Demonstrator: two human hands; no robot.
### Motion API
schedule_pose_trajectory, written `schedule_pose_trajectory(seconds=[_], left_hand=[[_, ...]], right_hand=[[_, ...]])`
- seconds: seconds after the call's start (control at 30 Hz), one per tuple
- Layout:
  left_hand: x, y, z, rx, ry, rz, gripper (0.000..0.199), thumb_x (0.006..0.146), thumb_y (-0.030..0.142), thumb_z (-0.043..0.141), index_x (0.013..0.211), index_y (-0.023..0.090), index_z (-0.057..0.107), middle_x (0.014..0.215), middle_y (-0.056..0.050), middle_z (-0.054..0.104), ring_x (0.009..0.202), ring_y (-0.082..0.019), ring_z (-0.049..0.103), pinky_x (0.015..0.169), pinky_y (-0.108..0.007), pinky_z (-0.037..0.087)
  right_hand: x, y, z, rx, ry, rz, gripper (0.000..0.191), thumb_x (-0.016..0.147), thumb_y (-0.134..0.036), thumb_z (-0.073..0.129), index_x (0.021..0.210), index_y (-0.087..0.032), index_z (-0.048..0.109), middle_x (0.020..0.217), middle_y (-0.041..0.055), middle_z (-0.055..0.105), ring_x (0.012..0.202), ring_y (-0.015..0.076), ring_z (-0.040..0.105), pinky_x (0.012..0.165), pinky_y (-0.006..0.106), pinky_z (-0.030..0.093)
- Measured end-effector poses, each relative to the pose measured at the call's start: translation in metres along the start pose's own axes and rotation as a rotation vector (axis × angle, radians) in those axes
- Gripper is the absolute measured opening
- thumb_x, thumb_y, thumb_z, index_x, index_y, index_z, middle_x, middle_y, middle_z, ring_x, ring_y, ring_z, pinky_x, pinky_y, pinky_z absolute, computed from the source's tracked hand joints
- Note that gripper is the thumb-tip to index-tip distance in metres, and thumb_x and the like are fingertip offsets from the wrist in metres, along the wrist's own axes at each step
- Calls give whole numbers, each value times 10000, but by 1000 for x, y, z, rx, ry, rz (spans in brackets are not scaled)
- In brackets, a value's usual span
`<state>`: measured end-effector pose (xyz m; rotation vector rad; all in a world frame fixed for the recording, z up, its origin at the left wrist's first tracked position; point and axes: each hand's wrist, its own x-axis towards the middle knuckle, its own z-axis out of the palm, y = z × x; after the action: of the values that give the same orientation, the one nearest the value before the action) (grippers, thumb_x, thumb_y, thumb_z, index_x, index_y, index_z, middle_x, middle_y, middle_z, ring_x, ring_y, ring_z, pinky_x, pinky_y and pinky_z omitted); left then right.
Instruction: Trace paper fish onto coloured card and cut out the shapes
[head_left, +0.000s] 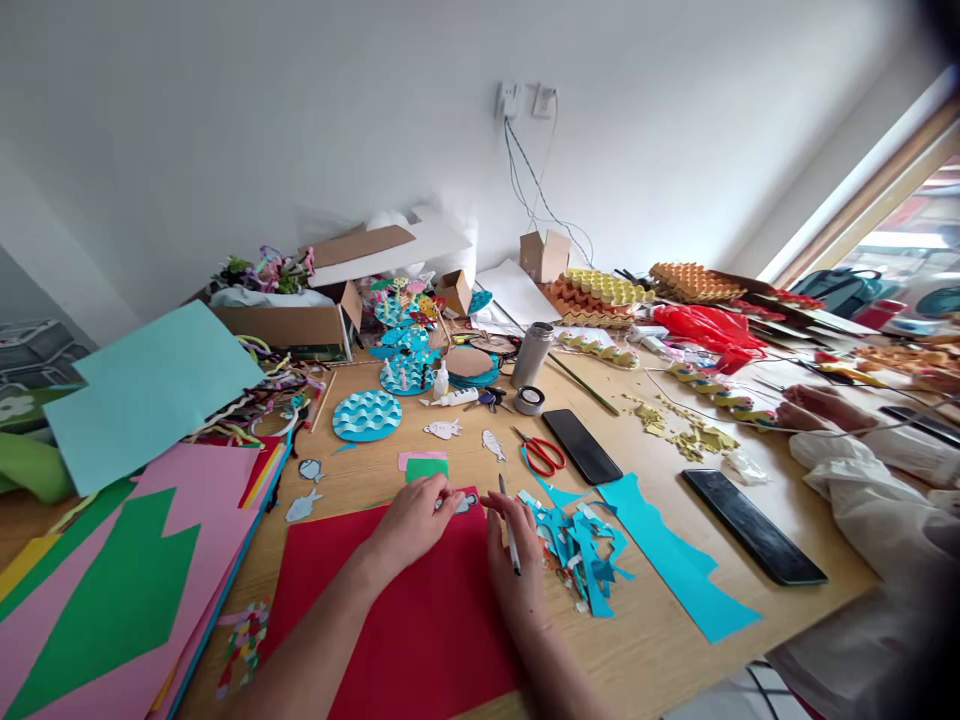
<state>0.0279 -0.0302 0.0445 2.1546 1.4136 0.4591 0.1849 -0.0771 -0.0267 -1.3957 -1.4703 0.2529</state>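
Note:
A large red paper sheet (442, 610) lies in front of me. My left hand (416, 525) rests on its upper part, fingers closed at a small grey paper cutout (466, 504) and holding it against the red sheet. My right hand (517, 560) is just to the right, closed around a slim white pen (512, 535) that slants up between the fingers. Beyond my left hand lie a green paper piece (426, 468) and a pink strip, partly hidden. White fish cutouts (442, 429) lie farther back. Orange-handled scissors (541, 456) lie past my right hand.
Blue paper scraps (585, 550) lie right of the red sheet, with a black phone (581, 446) behind. Coloured sheets (135, 580) are stacked at left. A grey bottle (532, 354) stands among craft pieces. Another person's hands (821, 408) are at the right.

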Motion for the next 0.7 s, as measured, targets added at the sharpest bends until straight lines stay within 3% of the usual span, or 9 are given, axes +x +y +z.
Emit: schedule_pose_trajectory(seconds=[0.13, 0.23, 0.37, 0.5, 0.7], left_hand=[[-25, -3, -6, 8, 134, -46, 167, 931, 285, 415, 852, 218, 546, 933, -44, 677, 918, -194, 618, 796, -296, 445], [-45, -5, 0, 26, 173, -70, 146, 909, 232, 434, 829, 214, 556, 909, -52, 670, 919, -212, 615, 807, -324, 456], [-64, -1, 21, 54, 184, -69, 122, 877, 180, 471, 859, 203, 589, 932, -69, 667, 931, -228, 611, 833, -348, 469], [-75, 3, 39, 111, 229, -40, 162, 872, 157, 460, 916, 206, 607, 931, -77, 664, 916, -238, 612, 833, -365, 484], [-86, -6, 54, 205, 325, -6, 180, 877, 167, 454, 937, 229, 612, 922, -71, 680, 889, -244, 621, 827, -381, 503]], right_hand=[[-1, -2, -7, 12, -69, 11, 196, 927, -218, 440, 1068, -240, 574, 1042, 78, 638, 1008, 234, 555, 867, 388, 454], [10, -3, -15, 18, -155, 3, 189, 921, -239, 460, 1069, -234, 579, 1038, 79, 644, 997, 231, 571, 848, 374, 464], [49, -7, -23, -67, -426, -57, 182, 820, -203, 594, 1002, -218, 596, 939, 59, 686, 914, 239, 608, 771, 354, 469], [90, -13, -15, -181, -661, -99, 253, 699, -124, 671, 930, -213, 616, 900, 46, 692, 828, 224, 623, 701, 322, 445], [92, -6, -4, -128, -687, -143, 249, 722, -117, 643, 952, -207, 611, 884, 38, 677, 813, 197, 625, 689, 298, 458]])
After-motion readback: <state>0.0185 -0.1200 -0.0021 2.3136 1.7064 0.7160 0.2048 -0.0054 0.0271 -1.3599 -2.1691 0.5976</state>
